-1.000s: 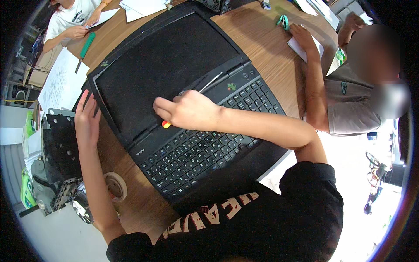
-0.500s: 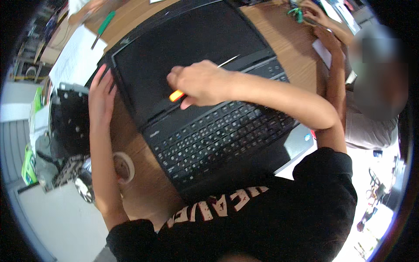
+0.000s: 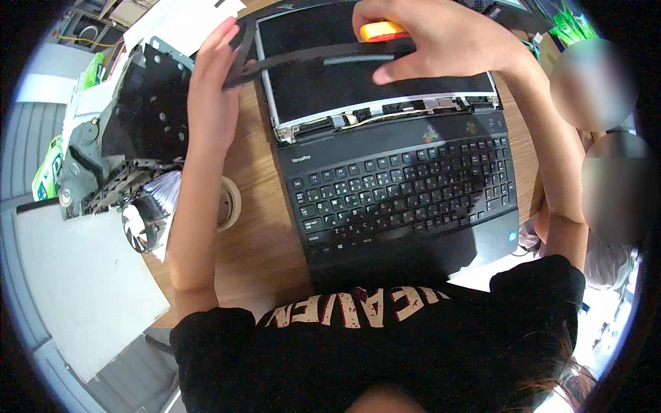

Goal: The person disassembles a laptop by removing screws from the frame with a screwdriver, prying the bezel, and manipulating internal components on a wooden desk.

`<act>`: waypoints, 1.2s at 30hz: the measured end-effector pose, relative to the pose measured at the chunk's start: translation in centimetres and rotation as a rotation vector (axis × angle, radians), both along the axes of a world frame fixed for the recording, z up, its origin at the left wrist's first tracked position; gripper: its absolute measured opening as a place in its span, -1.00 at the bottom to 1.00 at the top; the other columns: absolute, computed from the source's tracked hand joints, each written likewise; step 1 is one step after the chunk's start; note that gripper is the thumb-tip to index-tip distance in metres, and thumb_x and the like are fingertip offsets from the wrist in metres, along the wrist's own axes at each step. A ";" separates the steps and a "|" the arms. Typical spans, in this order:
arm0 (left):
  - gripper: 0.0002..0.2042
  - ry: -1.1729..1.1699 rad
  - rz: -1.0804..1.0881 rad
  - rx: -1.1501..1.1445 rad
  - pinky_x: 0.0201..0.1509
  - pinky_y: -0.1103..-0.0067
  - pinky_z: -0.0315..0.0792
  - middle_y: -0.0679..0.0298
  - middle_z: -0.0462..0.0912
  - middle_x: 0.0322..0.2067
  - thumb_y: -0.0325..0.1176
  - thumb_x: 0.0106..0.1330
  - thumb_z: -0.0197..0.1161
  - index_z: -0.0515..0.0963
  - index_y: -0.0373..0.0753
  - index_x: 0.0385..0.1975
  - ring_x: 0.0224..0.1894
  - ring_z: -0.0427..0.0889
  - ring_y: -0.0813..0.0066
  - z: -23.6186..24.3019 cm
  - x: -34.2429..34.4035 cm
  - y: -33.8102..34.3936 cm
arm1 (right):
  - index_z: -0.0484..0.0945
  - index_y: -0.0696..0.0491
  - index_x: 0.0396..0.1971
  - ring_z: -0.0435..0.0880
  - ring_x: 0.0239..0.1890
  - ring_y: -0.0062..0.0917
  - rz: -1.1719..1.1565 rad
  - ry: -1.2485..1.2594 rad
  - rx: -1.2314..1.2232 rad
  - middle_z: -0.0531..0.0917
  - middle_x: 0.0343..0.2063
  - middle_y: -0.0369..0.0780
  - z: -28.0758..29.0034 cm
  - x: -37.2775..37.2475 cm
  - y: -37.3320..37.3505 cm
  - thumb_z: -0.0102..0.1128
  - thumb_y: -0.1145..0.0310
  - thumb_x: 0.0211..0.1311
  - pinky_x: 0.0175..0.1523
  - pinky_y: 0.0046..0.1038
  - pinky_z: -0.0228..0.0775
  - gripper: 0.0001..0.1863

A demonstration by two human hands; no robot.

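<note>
An open black laptop [image 3: 344, 155] lies in front of me, its screen panel [image 3: 310, 93] bared, with silver edges, hinges and a thin cable showing along the bottom. Lifted off the screen is a black screen bezel [image 3: 303, 56], a thin bent frame. My left hand [image 3: 212, 96] grips its left side with fingers stretched upward; the thumb is partly hidden. In my right hand [image 3: 451, 41] is a screwdriver with a yellow and red handle [image 3: 382, 31]; its shaft is hidden. The right thumb also touches the bezel's strip.
Left of the laptop stand a roll of tape [image 3: 231, 203], a small fan [image 3: 140, 224] and a black perforated metal part [image 3: 148, 103]. White paper [image 3: 175, 24] lies at the far left. People sit close on the right, beyond my right arm.
The bezel has come up off the screen, exposing hinges and cable. My right hand moved up and right with the screwdriver; my left hand now grips the bezel. The view has shifted.
</note>
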State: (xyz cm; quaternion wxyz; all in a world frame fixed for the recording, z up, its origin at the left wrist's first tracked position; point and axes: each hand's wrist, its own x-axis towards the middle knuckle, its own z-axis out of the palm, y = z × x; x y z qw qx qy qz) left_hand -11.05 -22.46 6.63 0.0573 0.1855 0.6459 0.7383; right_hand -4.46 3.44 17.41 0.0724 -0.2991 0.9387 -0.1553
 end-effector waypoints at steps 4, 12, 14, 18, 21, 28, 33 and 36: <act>-0.64 0.206 0.011 -0.261 0.25 0.45 0.29 0.14 0.34 0.19 -0.48 0.41 -0.22 0.29 -0.33 0.18 0.20 0.36 0.37 0.3 -0.5 -1.4 | 0.56 0.18 -0.40 0.60 -0.36 -0.15 -0.026 0.200 -0.074 0.60 -0.50 -0.02 2.0 0.1 -1.4 0.26 0.51 -0.15 -0.23 -0.31 0.44 -0.79; -0.64 0.141 0.054 -0.050 0.20 0.48 0.36 0.12 0.43 0.10 -0.41 0.40 -0.08 0.26 -0.38 0.16 0.15 0.44 0.37 1.8 -5.3 -2.4 | 0.54 0.18 -0.49 0.61 -0.42 -0.17 -0.178 0.656 -0.183 0.59 -0.56 -0.07 2.4 -2.6 -0.8 0.23 0.57 -0.12 -0.33 -0.34 0.41 -0.89; -0.61 0.091 -0.033 -0.223 0.20 0.50 0.37 0.07 0.41 0.12 -0.39 0.40 -0.07 0.24 -0.43 0.18 0.14 0.45 0.34 0.5 -5.7 -2.3 | 0.54 0.14 -0.49 0.62 -0.42 -0.19 -0.248 0.681 -0.114 0.60 -0.54 -0.07 1.9 -1.7 -1.4 0.24 0.48 -0.03 -0.33 -0.32 0.43 -0.91; -0.57 -0.077 -0.108 -0.128 0.36 0.41 0.15 -0.06 0.31 0.20 -0.45 0.39 -0.14 0.15 -0.48 0.23 0.28 0.27 0.22 -0.2 -5.1 -0.2 | 0.60 0.14 -0.24 0.66 -0.28 -0.39 -0.342 0.729 -0.074 0.67 -0.31 -0.13 0.9 -0.9 0.5 0.30 0.46 0.06 -0.13 -0.50 0.44 -0.77; -0.56 -0.085 -0.132 0.021 0.35 0.38 0.14 -0.06 0.29 0.21 -0.44 0.39 -0.14 0.13 -0.48 0.24 0.29 0.25 0.19 0.8 -4.9 -0.5 | 0.59 0.15 -0.24 0.66 -0.29 -0.39 -0.437 0.727 -0.077 0.67 -0.34 -0.14 0.7 -0.6 0.9 0.31 0.46 0.06 -0.14 -0.50 0.43 -0.77; -0.56 -0.193 -0.070 0.081 0.30 0.38 0.18 0.03 0.37 0.16 -0.27 0.41 -0.08 0.23 -0.32 0.23 0.24 0.33 0.26 2.6 1.3 -4.6 | 0.56 0.11 -0.24 0.61 -0.33 -0.26 -0.192 0.469 -0.102 0.54 -0.40 -0.15 -2.2 2.7 -2.3 0.21 0.63 -0.13 -0.22 -0.36 0.45 -0.66; -0.64 -0.188 -0.152 -0.072 0.20 0.46 0.28 0.14 0.49 0.06 -0.34 0.40 -0.04 0.34 -0.32 0.14 0.13 0.45 0.36 2.3 8.0 -9.8 | 0.54 0.07 -0.08 0.62 -0.35 -0.28 -0.230 0.201 -0.044 0.50 -0.34 -0.20 -7.4 6.2 -2.4 0.28 0.47 -0.02 -0.28 -0.32 0.51 -0.60; -0.75 -0.145 -0.131 -0.246 0.09 0.53 0.37 0.20 0.55 -0.05 -0.43 0.37 -0.01 0.45 -0.34 -0.01 0.01 0.51 0.43 1.1 11.3 -12.9 | 0.56 0.07 -0.13 0.62 -0.39 -0.29 -0.170 0.086 -0.010 0.50 -0.32 -0.21 -8.6 6.6 -2.3 0.30 0.41 0.00 -0.30 -0.34 0.51 -0.65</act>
